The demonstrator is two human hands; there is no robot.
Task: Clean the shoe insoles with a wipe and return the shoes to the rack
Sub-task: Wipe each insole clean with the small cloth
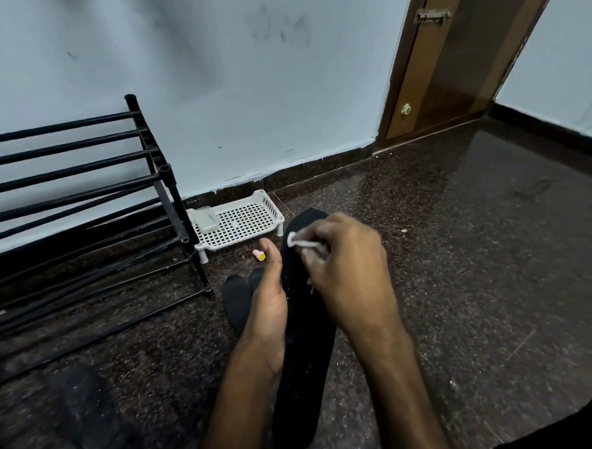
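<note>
Rack (180, 212), black bars, far left against the wall; a blurred dark shape (98, 427) on the floor in front of it, probably a shoe. Beside the rack foot are a white tray (245, 224), a pink cap (258, 255) and a second insole (236, 300) lying flat, likely clutter on the way back. Left hand (268, 297) grips the raised insole (307, 347) by its edge, steadying it, seemingly for the right hand (347, 266), which pinches a bunched wipe (301, 241) against the toe end.

Matt black insole (304, 330); glossy speckled stone floor (466, 246); white plastic tray (241, 221).
</note>
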